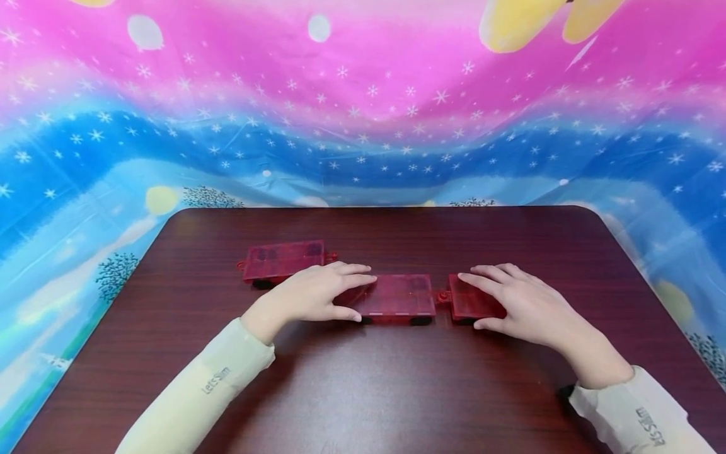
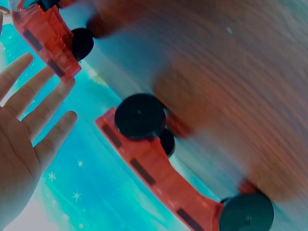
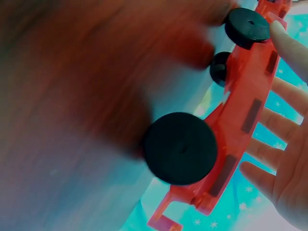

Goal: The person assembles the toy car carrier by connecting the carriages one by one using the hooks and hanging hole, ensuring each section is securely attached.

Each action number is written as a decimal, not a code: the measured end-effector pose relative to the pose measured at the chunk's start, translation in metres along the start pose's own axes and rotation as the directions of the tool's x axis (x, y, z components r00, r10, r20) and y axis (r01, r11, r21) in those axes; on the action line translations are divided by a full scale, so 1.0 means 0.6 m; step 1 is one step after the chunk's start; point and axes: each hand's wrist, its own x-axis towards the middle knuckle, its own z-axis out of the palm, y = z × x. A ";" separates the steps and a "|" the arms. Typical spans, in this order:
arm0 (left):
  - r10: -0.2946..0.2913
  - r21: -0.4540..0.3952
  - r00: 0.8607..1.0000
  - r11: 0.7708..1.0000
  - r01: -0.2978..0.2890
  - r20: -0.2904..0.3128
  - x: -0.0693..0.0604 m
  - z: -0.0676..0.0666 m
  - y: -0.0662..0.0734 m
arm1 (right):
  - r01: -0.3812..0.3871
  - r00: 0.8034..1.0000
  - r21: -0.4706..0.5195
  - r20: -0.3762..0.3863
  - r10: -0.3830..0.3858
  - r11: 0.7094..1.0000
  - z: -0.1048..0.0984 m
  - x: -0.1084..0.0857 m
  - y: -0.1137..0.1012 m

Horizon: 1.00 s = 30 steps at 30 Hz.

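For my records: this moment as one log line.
left hand: holds middle red car; right hand: holds right red car; coupling: between these cars; left red car: farther back

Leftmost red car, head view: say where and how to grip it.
The red car is probably best pinched from above, across its long sides near mid-length: it sits upright on black wheels, flat-topped, with couplings jutting from both ends.

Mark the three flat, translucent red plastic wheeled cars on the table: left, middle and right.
Left red car (image 1: 283,260), head view, on its flat top.
Middle red car (image 1: 399,294), head view, on its flat top.
Right red car (image 1: 469,302), head view, on its top's uncovered part.
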 end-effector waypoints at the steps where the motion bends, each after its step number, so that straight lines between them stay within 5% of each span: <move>1: -0.003 -0.002 1.000 1.000 0.003 -0.006 -0.003 -0.001 -0.002 | 0.003 1.000 0.006 -0.003 -0.003 1.000 -0.001 0.001 -0.001; 19: -0.097 -0.008 0.987 0.995 0.097 -0.130 -0.078 -0.033 -0.060 | 0.057 0.998 0.136 -0.027 -0.054 0.989 -0.009 0.056 -0.048; 30: -0.219 -0.039 0.965 0.976 0.216 -0.141 -0.085 -0.035 -0.121 | 0.116 0.993 0.193 -0.007 -0.117 0.974 0.000 0.097 -0.090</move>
